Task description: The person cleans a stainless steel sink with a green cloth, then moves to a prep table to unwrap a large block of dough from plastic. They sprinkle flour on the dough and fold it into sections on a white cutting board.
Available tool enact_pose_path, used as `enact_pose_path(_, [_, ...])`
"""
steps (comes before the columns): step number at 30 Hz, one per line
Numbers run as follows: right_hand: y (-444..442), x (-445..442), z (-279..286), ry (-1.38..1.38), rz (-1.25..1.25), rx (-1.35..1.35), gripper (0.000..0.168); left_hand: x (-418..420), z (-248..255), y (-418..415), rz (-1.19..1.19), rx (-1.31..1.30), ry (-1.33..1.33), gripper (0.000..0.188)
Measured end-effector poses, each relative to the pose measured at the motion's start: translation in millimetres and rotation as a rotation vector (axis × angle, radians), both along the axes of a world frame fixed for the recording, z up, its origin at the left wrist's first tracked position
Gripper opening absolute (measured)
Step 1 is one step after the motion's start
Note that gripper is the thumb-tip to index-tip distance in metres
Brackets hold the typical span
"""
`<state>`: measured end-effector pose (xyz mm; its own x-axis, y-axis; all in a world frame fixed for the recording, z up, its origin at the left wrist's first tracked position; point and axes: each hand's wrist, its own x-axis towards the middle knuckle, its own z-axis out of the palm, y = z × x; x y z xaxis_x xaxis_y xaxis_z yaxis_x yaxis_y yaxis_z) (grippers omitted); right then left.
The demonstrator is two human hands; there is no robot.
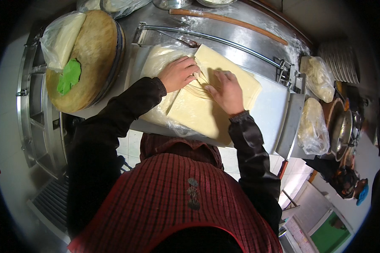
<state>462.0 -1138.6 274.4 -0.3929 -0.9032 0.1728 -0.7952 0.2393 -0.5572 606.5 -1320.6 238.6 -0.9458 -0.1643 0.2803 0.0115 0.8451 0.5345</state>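
A stack of thin, pale yellow dough sheets [193,109] lies over clear plastic film on a white board [267,101]. My left hand [179,74] is at the stack's upper middle, its fingers closed on the edges of some sheets. My right hand [226,91] rests on the dough with its fingers spread and slightly curled, beside creased layers between the two hands. Whether its fingertips pinch a layer cannot be told. A metal guide frame with a long rod [213,38] runs behind the stack, and a wide-bladed cutter [291,123] with a reddish handle stands at the board's right end.
Round wooden chopping boards [95,53] at left carry bagged dough sheets [68,41] and a green cloth [69,76]. A wooden rolling pin [228,22] lies on the floured steel counter behind. Bagged dough [313,126], stacked plates [340,61] and pans are at right; beyond is another person [345,182].
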Motion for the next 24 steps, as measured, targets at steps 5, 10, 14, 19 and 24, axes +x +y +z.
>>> enact_pose_path(5, [-33.4,3.5,-26.6,-0.16,-0.008,-0.005,0.034,1.0,-4.4,-2.2,0.047,0.148,0.034,0.023])
enact_pose_path(10, [-31.6,-18.3,-48.0,-0.557,-0.247,-0.044,0.023,-3.5,-6.9,0.6,0.099,0.243,0.006,0.024])
enact_pose_path(14, [-31.9,-26.8,-52.4,-0.662,-0.262,-0.015,0.024,1.3,-7.7,3.4,0.065,0.234,0.022,0.02])
enact_pose_path(19, [-31.9,-10.5,-64.8,-0.641,-0.222,-0.238,0.022,1.4,-0.1,4.2,0.041,0.073,-0.037,0.017])
enact_pose_path(24, [-23.2,19.5,-34.0,0.047,0.033,-0.206,0.034,14.5,0.6,-0.4,0.033,0.178,-0.057,0.016])
